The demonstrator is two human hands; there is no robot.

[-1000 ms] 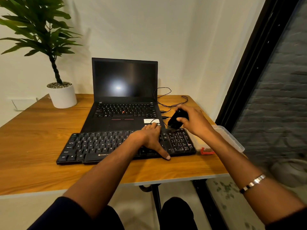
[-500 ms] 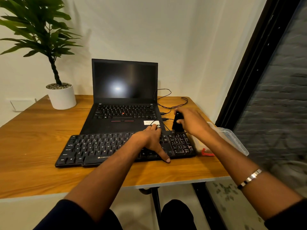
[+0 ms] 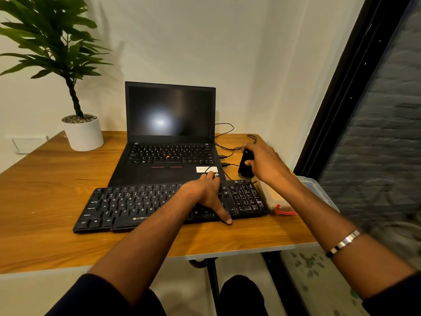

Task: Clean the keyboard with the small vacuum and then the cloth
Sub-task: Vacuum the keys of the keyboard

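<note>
Keyboard [image 3: 141,206] flat on the desk [image 3: 45,190], left hand [image 3: 202,192] spread open, pinning it — right hand [image 3: 264,163] gripping the vacuum [image 3: 246,166] upright at its far right corner. Danger — that loose cable [image 3: 224,133] snagging nearby.

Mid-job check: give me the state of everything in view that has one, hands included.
laptop: lid open, screen dark
keyboard: flat on desk, steadied
left hand: fingers spread, pressing keyboard
right hand: gripping small vacuum
small vacuum: upright, just above keyboard's far right corner
plastic box: lid on
</note>
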